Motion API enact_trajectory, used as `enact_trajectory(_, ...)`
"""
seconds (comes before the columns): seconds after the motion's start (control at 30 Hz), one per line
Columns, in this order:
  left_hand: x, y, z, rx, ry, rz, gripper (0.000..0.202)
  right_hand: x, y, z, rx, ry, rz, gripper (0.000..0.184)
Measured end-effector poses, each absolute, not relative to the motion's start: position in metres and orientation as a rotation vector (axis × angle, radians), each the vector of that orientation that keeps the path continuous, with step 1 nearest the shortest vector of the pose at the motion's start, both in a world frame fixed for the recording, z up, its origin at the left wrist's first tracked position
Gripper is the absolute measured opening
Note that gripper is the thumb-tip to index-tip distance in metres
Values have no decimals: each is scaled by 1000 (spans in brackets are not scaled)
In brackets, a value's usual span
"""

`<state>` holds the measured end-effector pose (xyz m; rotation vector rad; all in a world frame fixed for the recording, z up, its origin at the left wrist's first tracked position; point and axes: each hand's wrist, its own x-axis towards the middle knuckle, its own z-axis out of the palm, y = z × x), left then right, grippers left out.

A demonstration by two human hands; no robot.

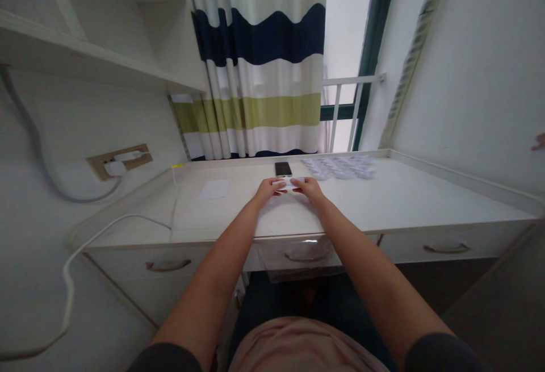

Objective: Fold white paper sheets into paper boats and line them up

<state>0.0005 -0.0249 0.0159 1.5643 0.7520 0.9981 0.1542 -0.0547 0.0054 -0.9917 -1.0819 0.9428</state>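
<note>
Both my hands are together over the middle of the white desk (242,218), holding one small piece of white paper (288,183), which looks folded. My left hand (269,189) grips its left end, thumb on top and fingers curled beneath. At the right end, my right hand (310,188) pinches it the same way. Just beyond the paper lies a black phone (283,168). Several folded white paper pieces (338,166) are spread in rows behind and to the right of my right hand. A flat white sheet (214,189) rests off to the left.
A white cable (128,217) runs over the desk's left side. Drawers with metal handles (446,248) line the front, and a clear plastic sheet (276,261) hangs over the middle one. Shelves (106,54) overhang at left. A striped curtain (264,76) hangs behind.
</note>
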Motion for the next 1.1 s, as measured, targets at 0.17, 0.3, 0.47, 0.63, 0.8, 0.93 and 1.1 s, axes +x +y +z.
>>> enact_trajectory(0.17,1,-23,16,1560,787,1058,40,155,-56,5,-926,-1086,1022,26)
enact_trajectory(0.3,1,-24,17,1570,754,1059,36,156,-59,7,-922,-1097,951,33)
enact_trajectory(0.47,0,-28,19,1545,720,1062,38,155,-60,8,-895,-1111,902,42)
enact_trajectory(0.63,1,-27,20,1501,694,1052,43,153,-58,8,-892,-1090,886,45)
enact_trajectory(0.8,0,-26,20,1459,689,1098,47,157,-58,10,-918,-1034,859,43)
enact_trajectory(0.93,-1,-26,20,1483,704,1118,47,157,-59,9,-945,-1015,893,39)
enact_trajectory(1.1,-1,-26,20,1588,744,1120,44,152,-61,7,-997,-1067,959,35)
